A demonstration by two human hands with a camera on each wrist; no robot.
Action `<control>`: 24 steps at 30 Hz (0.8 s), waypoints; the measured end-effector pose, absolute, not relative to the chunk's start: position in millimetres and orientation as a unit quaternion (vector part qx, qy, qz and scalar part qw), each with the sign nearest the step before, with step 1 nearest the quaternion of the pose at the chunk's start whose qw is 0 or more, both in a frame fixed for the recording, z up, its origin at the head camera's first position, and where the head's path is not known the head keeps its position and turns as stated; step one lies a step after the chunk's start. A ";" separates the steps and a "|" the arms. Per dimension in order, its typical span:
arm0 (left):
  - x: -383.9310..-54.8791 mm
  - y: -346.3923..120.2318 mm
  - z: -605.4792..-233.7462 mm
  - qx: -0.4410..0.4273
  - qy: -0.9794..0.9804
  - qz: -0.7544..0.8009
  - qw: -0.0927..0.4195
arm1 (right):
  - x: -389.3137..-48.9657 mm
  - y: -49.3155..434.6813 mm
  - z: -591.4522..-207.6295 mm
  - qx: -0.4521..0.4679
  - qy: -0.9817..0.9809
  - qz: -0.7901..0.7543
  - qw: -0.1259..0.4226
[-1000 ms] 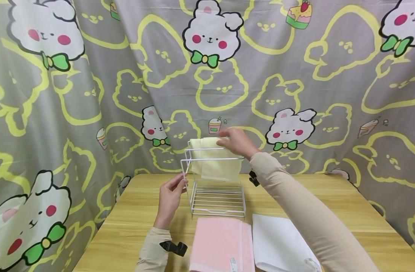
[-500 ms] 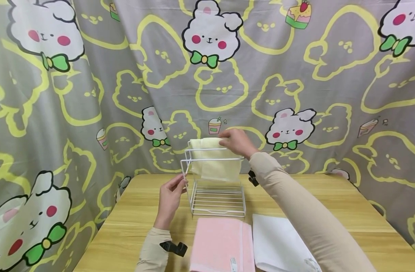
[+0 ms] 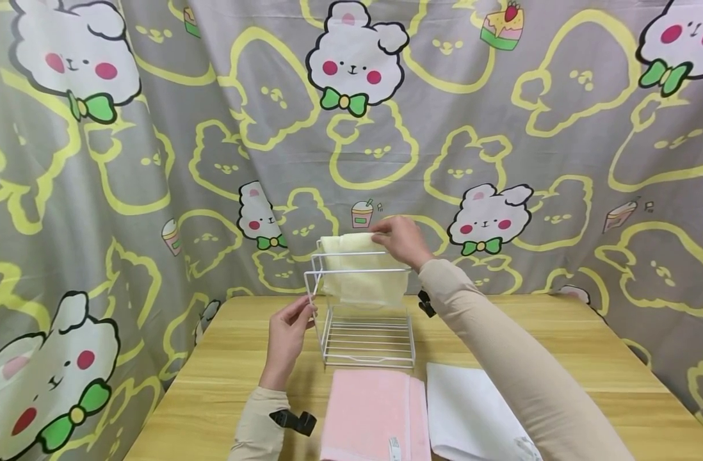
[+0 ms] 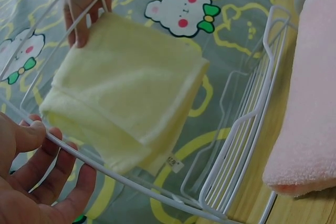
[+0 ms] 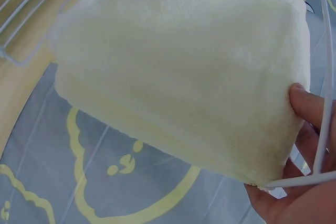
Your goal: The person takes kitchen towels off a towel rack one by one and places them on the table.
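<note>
At the left of the light wooden table (image 3: pixel 559 358), the person's left hand (image 3: pixel 286 342) pinches the near left upright wire of the white wire rack (image 3: pixel 363 349) between thumb and curled fingers. The rack stands at the middle of the table, toward the far side, and its slatted floor holds nothing. Draped over its far top rail hangs the folded pale yellow terry towel (image 3: pixel 360 282), its loose end dropping inside the frame without reaching the floor. The right hand (image 3: pixel 400 240) reaches over the rack's top right corner and grips the towel's upper fold, thumb pressed on the cloth, fingers curled beneath. Near the person, just in front of the rack, lies a folded pink towel (image 3: pixel 374 416), and right beside it a folded white cloth (image 3: pixel 472 416). Behind the table hangs a grey curtain printed with cartoon bears (image 3: pixel 155 128).
</note>
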State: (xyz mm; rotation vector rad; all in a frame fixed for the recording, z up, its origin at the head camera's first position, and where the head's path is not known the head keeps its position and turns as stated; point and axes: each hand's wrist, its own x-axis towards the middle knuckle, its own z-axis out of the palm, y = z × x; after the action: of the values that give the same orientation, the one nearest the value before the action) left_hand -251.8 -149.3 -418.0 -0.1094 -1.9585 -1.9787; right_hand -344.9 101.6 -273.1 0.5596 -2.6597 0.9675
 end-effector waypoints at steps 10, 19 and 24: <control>-251.7 -148.1 -417.5 -0.031 -0.691 -0.700 0.180 | -344.6 102.0 -272.0 0.192 -0.910 0.342 0.135; -250.6 -148.6 -417.0 -0.036 -0.694 -0.696 0.182 | -343.2 100.5 -262.4 0.205 -0.890 0.370 0.169; -250.7 -148.9 -418.0 -0.041 -0.693 -0.696 0.184 | -339.8 101.3 -253.8 0.210 -0.886 0.368 0.188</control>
State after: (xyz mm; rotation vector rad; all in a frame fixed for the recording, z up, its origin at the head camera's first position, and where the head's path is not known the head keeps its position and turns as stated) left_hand -250.7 -148.9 -418.0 -0.1149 -1.9556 -1.9617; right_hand -339.8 101.3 -253.8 0.5912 -2.4943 1.0346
